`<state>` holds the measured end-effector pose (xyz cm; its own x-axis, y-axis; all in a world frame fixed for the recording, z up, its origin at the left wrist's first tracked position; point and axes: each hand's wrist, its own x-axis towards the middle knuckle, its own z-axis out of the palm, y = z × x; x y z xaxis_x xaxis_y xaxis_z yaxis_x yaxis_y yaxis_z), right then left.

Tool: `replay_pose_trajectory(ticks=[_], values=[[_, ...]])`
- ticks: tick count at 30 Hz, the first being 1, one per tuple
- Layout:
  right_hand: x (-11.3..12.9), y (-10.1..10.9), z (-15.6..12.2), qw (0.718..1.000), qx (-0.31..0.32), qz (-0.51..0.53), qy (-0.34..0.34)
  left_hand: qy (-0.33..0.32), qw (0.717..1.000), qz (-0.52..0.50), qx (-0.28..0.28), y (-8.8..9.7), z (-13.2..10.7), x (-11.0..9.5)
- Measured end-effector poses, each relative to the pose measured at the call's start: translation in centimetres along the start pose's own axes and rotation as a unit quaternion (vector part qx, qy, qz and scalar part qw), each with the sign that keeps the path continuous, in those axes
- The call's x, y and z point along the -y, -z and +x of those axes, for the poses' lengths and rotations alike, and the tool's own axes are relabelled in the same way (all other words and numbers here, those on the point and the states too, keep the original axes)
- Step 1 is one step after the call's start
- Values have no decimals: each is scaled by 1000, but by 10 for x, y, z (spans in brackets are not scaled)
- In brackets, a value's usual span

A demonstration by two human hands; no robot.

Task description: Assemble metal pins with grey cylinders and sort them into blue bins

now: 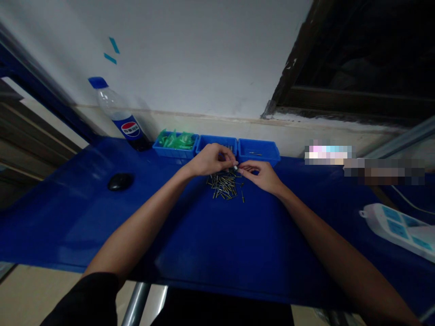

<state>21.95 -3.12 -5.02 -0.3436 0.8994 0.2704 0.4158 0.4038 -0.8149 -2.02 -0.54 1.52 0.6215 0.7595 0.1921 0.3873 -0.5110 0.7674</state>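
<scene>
Over the middle of the table, my left hand (215, 159) pinches a small white piece (235, 168) between thumb and fingertips. My right hand (263, 175) meets it from the right, thumb and forefinger closed together close to the piece; what those fingers hold is too small to make out. Just below both hands lies a loose pile of thin brass-coloured metal pins (223, 185), and one single pin (243, 196) lies at its right side. Behind my left hand, the middle blue bin (217, 139) is partly hidden, with small greyish pieces inside.
Green packets (176, 140) fill the left blue bin (175, 151). A few pins lie in the right blue bin (268, 156). A cola bottle (131, 129) and a black mouse (119, 181) are at the left, a white power strip (397, 226) at the right. A wall (204, 68) rises behind.
</scene>
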Motion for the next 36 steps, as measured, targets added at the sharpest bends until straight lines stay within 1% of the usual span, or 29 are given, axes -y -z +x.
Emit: replay_pose_trajectory(ticks=[3,6,9,13,16,17,19,24,26,29,32,34,36], values=[[1,2,0,999,-6,-48,15,33,998,-47,2,0,0,0],[2,3,0,995,-14,-93,35,47,995,-88,-26,0,-1,-1],[1,4,-1,990,-9,-122,64,60,989,-110,-83,1,1,3],[-6,5,-1,984,26,-151,97,91,971,-139,-171,1,4,15],[-8,5,-1,978,37,-175,110,107,960,-161,-203,0,4,20],[-8,6,-1,976,37,-182,112,107,959,-170,-201,0,4,19],[-8,7,-1,974,37,-193,114,98,963,-178,-177,-1,3,16],[-10,10,0,972,33,-211,96,70,983,-134,-103,-1,2,10],[-11,11,0,972,35,-217,87,57,988,-116,-87,-2,3,11],[-9,13,0,974,36,-210,82,41,991,-95,-79,-3,4,13],[-5,13,0,986,21,-152,68,36,993,-88,-77,-3,4,13],[-2,12,1,997,5,-71,41,35,993,-87,-75,-2,3,12],[0,11,2,999,-14,26,14,35,993,-85,-74,-2,3,12]])
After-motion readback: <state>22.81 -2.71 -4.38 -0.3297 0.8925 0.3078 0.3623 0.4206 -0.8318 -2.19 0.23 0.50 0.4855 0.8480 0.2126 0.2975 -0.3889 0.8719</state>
